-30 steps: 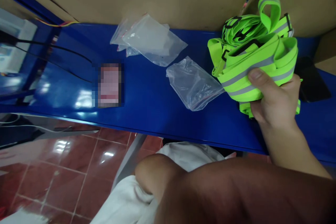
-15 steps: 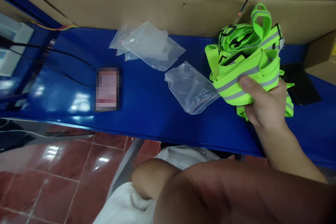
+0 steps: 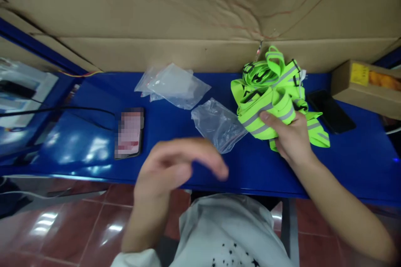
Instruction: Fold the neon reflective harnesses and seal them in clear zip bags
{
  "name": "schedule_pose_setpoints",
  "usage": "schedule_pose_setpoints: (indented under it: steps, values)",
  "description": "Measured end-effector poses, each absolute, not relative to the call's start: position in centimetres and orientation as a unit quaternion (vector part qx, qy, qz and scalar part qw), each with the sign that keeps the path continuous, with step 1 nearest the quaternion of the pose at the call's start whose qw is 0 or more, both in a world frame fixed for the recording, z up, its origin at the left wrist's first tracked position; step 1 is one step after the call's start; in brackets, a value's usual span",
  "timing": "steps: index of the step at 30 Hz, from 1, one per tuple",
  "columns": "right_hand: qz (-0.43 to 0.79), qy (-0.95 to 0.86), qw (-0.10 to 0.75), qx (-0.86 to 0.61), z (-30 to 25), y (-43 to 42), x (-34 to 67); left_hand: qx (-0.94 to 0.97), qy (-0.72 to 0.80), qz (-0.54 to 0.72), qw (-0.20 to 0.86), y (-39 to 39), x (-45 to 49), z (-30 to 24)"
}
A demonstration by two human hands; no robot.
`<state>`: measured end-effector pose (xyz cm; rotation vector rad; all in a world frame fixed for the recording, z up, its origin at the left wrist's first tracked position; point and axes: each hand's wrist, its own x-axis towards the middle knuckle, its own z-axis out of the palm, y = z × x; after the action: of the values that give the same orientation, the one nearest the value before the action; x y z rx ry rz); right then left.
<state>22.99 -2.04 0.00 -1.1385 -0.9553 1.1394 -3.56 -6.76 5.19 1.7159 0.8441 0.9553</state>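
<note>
We are clasping green straps (image 3: 254,124) in our right hand (image 3: 293,135), beside the clear bag (image 3: 217,127) on the surface (image 3: 344,171), our half-curled left hand (image 3: 166,173) hovering empty, so one-handed holding is risking them slipping loose.

– How is the left hand (image 3: 169,167) posed?
– Blurred, fingers (image 3: 206,151) arched loosely, tips clear of the thumb (image 3: 181,175); the left forearm (image 3: 145,219) rises steeply.
– And the right hand (image 3: 294,138)?
– Clenched in a grip, thumb on top, the right forearm (image 3: 333,194) slanting inward.
</note>
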Motion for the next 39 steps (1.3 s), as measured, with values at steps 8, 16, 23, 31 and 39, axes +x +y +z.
schedule_pose_setpoints:
  steps: [8,16,23,31,39]
  values:
    - [0.476,-0.368,0.610,-0.516,0.2,-1.2,23.4,0.930,0.315,0.010,0.190,2.8,-3.5,3.8]
    - [0.465,-0.345,0.625,-0.524,0.5,-0.5,24.1,0.933,0.337,0.037,0.123,2.7,-0.9,1.0]
    - [0.345,-0.458,0.552,-0.605,1.2,-0.4,26.4,0.941,0.295,0.109,0.124,0.7,-0.3,0.2]
    - [0.371,-0.412,0.589,-0.588,1.1,0.1,26.5,0.948,0.275,0.123,0.101,0.2,0.7,-0.9]
    - [0.491,-0.500,0.449,-0.555,1.4,-0.6,26.3,0.888,0.386,0.236,0.085,1.8,0.0,-0.3]
